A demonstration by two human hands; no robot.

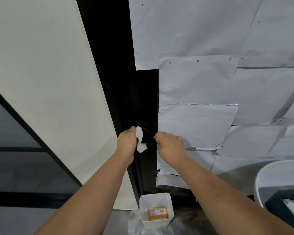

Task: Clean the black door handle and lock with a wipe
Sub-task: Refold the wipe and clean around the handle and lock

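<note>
The black lock [147, 131] sits on the dark door stile, its round rings just visible at the top. My left hand [126, 142] is closed on a crumpled white wipe [140, 139] and presses it against the lock's left side. My right hand [170, 145] grips the black door handle [150, 143], a thin horizontal lever at the lock's lower edge; most of the lever is hidden under my fingers.
White paper sheets [210, 82] cover the door to the right of the stile. A cream wall panel [49, 82] stands on the left. On the floor below stand a small white bin [157, 199] with an orange packet [158, 214], and a larger white bucket [268, 173] at the right.
</note>
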